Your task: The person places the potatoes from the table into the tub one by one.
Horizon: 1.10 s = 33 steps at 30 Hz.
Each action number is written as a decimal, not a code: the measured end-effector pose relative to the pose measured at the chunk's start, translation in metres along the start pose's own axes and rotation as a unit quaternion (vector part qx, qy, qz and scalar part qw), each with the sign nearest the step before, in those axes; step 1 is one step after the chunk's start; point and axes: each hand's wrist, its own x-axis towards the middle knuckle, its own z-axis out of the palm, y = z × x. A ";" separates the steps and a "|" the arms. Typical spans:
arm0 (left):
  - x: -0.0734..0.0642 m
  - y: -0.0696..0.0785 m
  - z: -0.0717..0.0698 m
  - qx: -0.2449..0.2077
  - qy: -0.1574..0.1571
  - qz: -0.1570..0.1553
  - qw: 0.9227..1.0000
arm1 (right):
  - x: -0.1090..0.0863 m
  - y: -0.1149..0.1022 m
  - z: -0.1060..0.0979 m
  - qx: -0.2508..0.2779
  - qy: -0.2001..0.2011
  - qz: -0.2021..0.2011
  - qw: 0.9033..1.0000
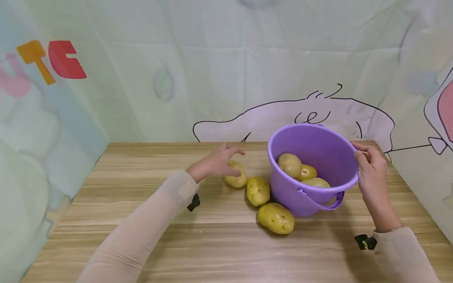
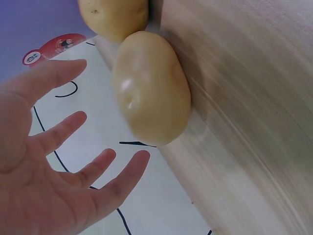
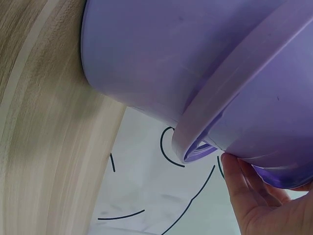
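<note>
A purple bucket [image 1: 293, 199] stands upright on the wooden table, with several potatoes [image 1: 289, 165] inside and its handle hanging down at the front. My right hand [image 1: 374, 173] grips the bucket's rim on the right side; in the right wrist view its fingers [image 3: 237, 181] are bent at the rim edge. Left of the bucket, my left hand [image 1: 218, 162] is spread over a pale potato [image 1: 238, 178]. The left wrist view shows a gap between those fingers and that potato [image 2: 151, 90]. Two yellower potatoes [image 1: 258, 191] [image 1: 276, 218] lie close against the bucket's left and front.
The wooden tabletop [image 1: 210, 258] stretches to the left and in front of the bucket. A printed cloth backdrop [image 1: 184, 72] rises right behind the table's back edge and along both sides. Dark wrist-camera pieces [image 1: 193, 202] show at both sleeves.
</note>
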 end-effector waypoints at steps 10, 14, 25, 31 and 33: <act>0.003 -0.002 0.007 -0.004 -0.012 -0.009 1.000 | 0.000 0.000 0.000 -0.001 -0.006 0.003 1.000; 0.004 -0.003 0.011 -0.008 -0.017 -0.015 1.000 | 0.000 0.000 -0.001 0.003 -0.009 0.004 1.000; 0.008 -0.006 0.021 -0.011 -0.024 -0.027 0.999 | 0.000 0.000 -0.001 0.006 -0.009 0.003 1.000; 0.009 -0.007 0.024 0.001 -0.025 -0.027 0.999 | 0.001 0.002 0.000 0.012 -0.005 0.005 1.000; 0.009 -0.007 0.025 0.010 -0.027 -0.027 0.999 | 0.002 0.003 0.001 0.015 -0.003 0.003 1.000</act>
